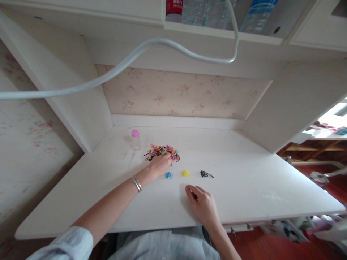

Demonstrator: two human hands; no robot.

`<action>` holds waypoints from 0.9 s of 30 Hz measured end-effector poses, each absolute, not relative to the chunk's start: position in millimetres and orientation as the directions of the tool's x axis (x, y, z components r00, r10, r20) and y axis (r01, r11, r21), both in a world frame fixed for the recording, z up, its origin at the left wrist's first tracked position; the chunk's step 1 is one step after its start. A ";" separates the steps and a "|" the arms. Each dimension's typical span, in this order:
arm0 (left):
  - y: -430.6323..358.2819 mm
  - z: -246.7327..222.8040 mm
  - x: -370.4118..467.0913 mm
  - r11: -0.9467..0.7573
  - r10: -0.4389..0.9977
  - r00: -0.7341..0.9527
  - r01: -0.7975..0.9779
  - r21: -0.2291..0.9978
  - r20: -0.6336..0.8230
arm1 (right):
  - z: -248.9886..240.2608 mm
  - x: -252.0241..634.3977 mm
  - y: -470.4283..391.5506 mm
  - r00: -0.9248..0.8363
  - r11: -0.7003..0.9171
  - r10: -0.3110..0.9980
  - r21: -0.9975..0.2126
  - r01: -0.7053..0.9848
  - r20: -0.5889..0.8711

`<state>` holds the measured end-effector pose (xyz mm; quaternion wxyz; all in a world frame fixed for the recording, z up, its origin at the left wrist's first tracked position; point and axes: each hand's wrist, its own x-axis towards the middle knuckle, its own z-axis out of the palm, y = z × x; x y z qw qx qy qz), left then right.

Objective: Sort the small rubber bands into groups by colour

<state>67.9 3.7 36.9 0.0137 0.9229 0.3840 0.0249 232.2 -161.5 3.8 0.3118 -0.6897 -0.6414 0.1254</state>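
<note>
My left hand point(160, 164), with a silver bangle at the wrist, reaches into a mixed heap of small colourful rubber bands point(162, 148). Its fingers are pinched together at the heap's near right side; the bands at the fingertips are too small to tell apart. In front of the heap lie three small groups: blue rubber bands point(168, 175), yellow rubber bands point(185, 173) and black rubber bands point(205, 174). My right hand point(202, 205) rests on the white desk below the yellow group, fingers curled and thumb against the forefinger. Whatever it may hold is hidden.
A clear jar with a pink lid point(136, 140) stands left of the heap on the white desk point(244, 195). Overhead, a white cable point(162, 41) crosses the view below a shelf with bottles point(257, 16). Side panels bound the desk left and right.
</note>
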 end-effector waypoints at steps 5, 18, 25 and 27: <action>3.7 42.0 72.6 -0.724 0.690 0.723 0.689 0.036 0.038 | 3.4 232.9 -162.2 0.135 0.027 0.964 -0.588 0.808 0.230; -28.7 54.1 152.5 -0.897 0.441 0.892 0.434 0.086 0.099 | 1.9 231.1 -160.2 0.089 0.043 0.968 -0.500 0.865 0.236; -28.8 50.8 188.4 -0.921 0.387 0.916 0.378 0.096 0.104 | 0.7 231.0 -160.6 0.078 0.044 0.969 -0.473 0.880 0.235; -27.5 53.2 188.3 -0.915 0.400 0.909 0.389 0.107 0.115 | 1.5 231.0 -160.8 0.074 0.050 0.968 -0.477 0.877 0.238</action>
